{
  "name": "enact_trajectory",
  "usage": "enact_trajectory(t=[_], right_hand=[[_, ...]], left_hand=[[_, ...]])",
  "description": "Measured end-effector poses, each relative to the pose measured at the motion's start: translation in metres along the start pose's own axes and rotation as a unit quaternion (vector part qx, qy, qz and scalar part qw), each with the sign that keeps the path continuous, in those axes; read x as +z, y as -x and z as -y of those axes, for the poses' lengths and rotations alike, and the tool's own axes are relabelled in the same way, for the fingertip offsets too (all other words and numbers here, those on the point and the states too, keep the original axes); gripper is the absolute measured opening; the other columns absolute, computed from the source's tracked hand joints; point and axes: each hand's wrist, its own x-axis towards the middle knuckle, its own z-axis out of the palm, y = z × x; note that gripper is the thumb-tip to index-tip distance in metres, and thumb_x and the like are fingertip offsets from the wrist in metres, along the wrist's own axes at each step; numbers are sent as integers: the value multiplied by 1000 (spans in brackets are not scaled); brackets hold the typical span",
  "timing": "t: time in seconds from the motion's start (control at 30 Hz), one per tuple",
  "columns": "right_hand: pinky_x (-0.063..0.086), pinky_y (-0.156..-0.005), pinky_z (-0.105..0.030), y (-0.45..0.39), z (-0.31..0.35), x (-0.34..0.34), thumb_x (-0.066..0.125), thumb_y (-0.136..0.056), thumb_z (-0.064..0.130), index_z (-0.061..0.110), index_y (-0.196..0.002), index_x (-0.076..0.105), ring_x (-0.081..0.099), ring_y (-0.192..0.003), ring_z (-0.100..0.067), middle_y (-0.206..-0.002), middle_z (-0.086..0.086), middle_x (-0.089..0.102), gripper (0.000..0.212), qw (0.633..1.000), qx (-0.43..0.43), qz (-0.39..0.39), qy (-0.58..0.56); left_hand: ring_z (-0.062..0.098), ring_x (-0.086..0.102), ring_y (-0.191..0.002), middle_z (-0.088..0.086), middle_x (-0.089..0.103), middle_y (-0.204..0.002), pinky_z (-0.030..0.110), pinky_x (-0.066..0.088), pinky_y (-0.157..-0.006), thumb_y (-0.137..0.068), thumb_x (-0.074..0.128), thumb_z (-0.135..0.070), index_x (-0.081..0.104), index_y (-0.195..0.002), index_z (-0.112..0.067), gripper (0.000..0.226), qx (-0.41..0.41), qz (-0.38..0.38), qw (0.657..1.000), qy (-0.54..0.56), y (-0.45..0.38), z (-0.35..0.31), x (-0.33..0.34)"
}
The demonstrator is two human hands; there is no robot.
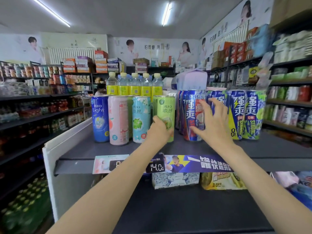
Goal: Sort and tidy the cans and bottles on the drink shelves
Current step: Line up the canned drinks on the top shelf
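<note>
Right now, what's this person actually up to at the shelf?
A person is tidying tall drink cans on the top shelf. The left hand grips the green can low down, while the right hand, fingers spread, reaches at the blue-and-red can. All cans stand upright; yellow-labelled bottles stand behind.

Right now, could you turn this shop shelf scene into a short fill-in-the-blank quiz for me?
1. The left hand holds a ____ can.
2. The right hand reaches with spread fingers toward a ____ can.
3. The bottles behind the cans have ____ labels.

Missing words: green; blue; yellow
</note>
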Motion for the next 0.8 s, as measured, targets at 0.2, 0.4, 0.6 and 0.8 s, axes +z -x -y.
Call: enact_trajectory(t=[0.2, 0.4, 0.6, 0.8], right_hand=[[42, -98, -43, -1, -6, 12, 80, -72, 27, 24, -149, 13, 29, -134, -34, -150, -12, 10, 102, 996, 4, 63, -60], [44, -95, -41, 2, -9, 13, 77, -76, 24, 25, -148, 9, 35, -131, -32, -149, -10, 9, 99, 995, -5, 70, -75], [46, -94, -40, 2, -10, 14, 77, -74, 24, 20, -148, 15, 36, -128, -32, -146, -13, 14, 97, 995, -8, 72, -74], [47, -95, -41, 3, 1, 9, 80, -69, 15, 4, -128, 46, 41, -120, -34, -133, -15, 33, 69, 991, -113, -40, -64]], left_hand=[[35, 45, -121, 21, 37, -134, 40, 37, -101, -82, 69, -22, 19, -132, 1, 75, -47, 17, 999, -15, -20, -5, 10], [35, 42, -125, 21, 37, -137, 39, 35, -103, -83, 68, -20, 19, -134, 3, 74, -67, 9, 998, -2, -36, -1, 15], [38, 38, -129, 25, 32, -143, 42, 30, -107, -91, 56, -17, -7, -144, 3, 85, -69, -4, 998, 1, -31, 0, 22], [33, 52, -112, 18, 53, -123, 37, 40, -87, -91, 49, -9, 36, -125, 0, 38, 59, -36, 992, -102, 7, 5, -12]])
